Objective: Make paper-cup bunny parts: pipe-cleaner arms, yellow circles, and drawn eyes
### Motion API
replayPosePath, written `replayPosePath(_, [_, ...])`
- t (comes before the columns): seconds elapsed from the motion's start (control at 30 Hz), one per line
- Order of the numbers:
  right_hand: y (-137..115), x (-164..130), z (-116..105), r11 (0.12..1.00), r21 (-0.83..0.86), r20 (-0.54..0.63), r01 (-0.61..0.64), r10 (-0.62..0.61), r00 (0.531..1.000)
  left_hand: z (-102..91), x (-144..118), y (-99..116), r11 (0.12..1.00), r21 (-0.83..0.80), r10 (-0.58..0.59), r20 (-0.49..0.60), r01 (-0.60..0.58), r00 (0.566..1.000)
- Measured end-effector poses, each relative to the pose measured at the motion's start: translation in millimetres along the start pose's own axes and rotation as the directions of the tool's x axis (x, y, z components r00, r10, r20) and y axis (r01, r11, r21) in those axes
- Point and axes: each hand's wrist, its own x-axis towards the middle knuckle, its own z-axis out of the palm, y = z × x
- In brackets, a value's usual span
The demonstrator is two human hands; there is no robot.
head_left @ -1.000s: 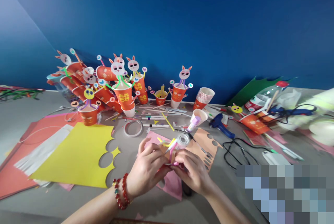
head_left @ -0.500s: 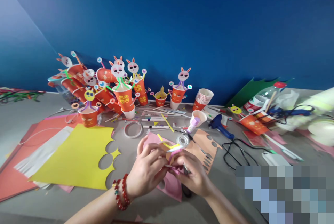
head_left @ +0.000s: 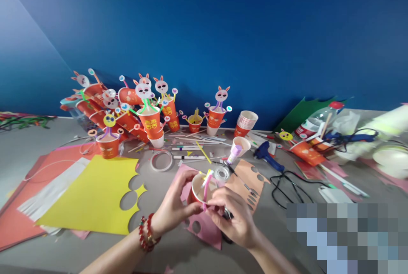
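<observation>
My left hand (head_left: 178, 199) is wrapped around the side of a red paper cup (head_left: 198, 184), whose white inside faces up toward me. At the cup's near rim, my right hand (head_left: 234, 214) pinches a thin pink strip (head_left: 206, 186), which looks like a straw or pipe cleaner and pokes out over the rim. White and yellow pieces show inside the cup. Beneath both hands lies a pink sheet (head_left: 205, 229) with round holes cut in it. A dark-handled tool under my right hand is mostly hidden.
Finished rabbit cups (head_left: 149, 121) crowd the back left. Stacked cups (head_left: 245, 123), a glue stick (head_left: 235, 153), a tape roll (head_left: 161, 161) and a blue glue gun (head_left: 267, 156) with a black cord lie around. Yellow card (head_left: 86, 193) covers the left side; a bottle (head_left: 314, 118) stands right.
The cup's mouth has come into view between my hands. My left hand has opened out around its side, while my right fingers stay by the pink strip at the near rim.
</observation>
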Motion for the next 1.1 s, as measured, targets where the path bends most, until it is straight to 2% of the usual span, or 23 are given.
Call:
replayPosePath(0.07, [-2, 0, 0, 1.0, -0.014, -0.007, 0.01, -0.01, 1.0, 2.4, 1, 1, 0.987, -0.149, -0.052, 0.026, 0.055, 0.998])
replayPosePath(0.2, [-4, -1, 0, 1.0, -0.028, -0.023, 0.011, -0.011, 1.0, 6.8, 2, -1, 0.896, -0.405, -0.147, 0.118, 0.183, 0.982])
replayPosePath(0.37, [-7, 0, -1, 0.999, -0.048, -0.006, 0.019, -0.019, 1.0, 7.1, 2, -6, 0.838, -0.489, -0.173, 0.185, 0.244, 0.967])
replayPosePath(0.5, [-14, -1, -2, 0.996, -0.054, 0.018, 0.076, -0.076, 0.997, 8.3, 1, -6, 0.769, -0.579, -0.207, 0.175, 0.271, 0.963])
replayPosePath(0.6, [-14, -5, -5, 0.998, -0.017, -0.079, 0.056, -0.057, 0.995, 9.5, -2, -7, 0.659, -0.682, -0.211, 0.238, 0.318, 0.948])
replayPosePath(0.67, [-10, -7, -7, 0.999, 0.033, -0.217, -0.025, 0.032, 0.976, 8.8, -5, -12, 0.575, -0.731, -0.189, 0.319, 0.368, 0.929])
replayPosePath(0.73, [-5, -5, -11, 0.989, 0.09, -0.281, -0.12, 0.141, 0.949, 7.0, -9, -19, 0.501, -0.753, -0.156, 0.406, 0.427, 0.9])
replayPosePath(0.77, [-3, -4, -12, 0.978, 0.126, -0.263, -0.164, 0.193, 0.945, 6.0, -11, -23, 0.471, -0.753, -0.146, 0.447, 0.459, 0.883])
replayPosePath(0.83, [-2, 0, -14, 0.955, 0.2, -0.15, -0.217, 0.249, 0.957, 4.2, -14, -30, 0.436, -0.747, -0.14, 0.495, 0.502, 0.858])
replayPosePath(0.93, [-7, 3, -13, 0.941, 0.275, 0.017, -0.198, 0.201, 0.979, 2.8, -15, -40, 0.431, -0.729, -0.149, 0.523, 0.532, 0.839])
replayPosePath(1.0, [-10, 3, -11, 0.939, 0.285, 0.059, -0.194, 0.184, 0.981, 2.6, -17, -46, 0.438, -0.713, -0.157, 0.539, 0.548, 0.828])
replayPosePath(1.1, [-12, 3, -10, 0.923, 0.306, 0.042, -0.233, 0.232, 0.972, 3.3, -19, -54, 0.44, -0.709, -0.177, 0.533, 0.551, 0.827])
